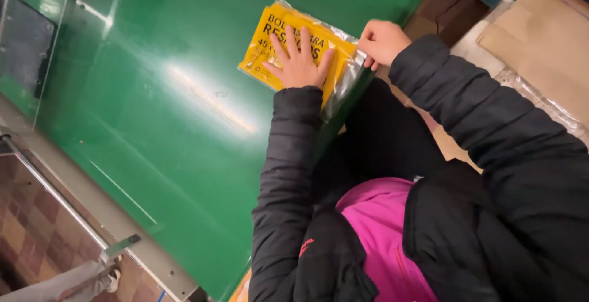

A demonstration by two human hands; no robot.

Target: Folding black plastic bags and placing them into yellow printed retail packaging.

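The green counter [153,124] carries 1 yellow packet in clear wrap [279,35] near its 1 o'clock edge, long axis running 10 to 4 o'clock. Left hand [299,63] lies flat on it, grip spread. Right hand [381,41], grip pinching the wrap's 3 o'clock end, is at the edge.

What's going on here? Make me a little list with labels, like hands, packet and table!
Left hand: left hand lies flat, fingers spread, on the yellow packet.
Right hand: right hand pinches the packet's clear plastic edge at the table's rim.
Packet: flat, yellow with dark print, in shiny clear wrap.
Table: glossy green table, with the packet near its edge.
Clothes: black puffy jacket sleeves over a pink top.
Nearby: brown cardboard to the right.
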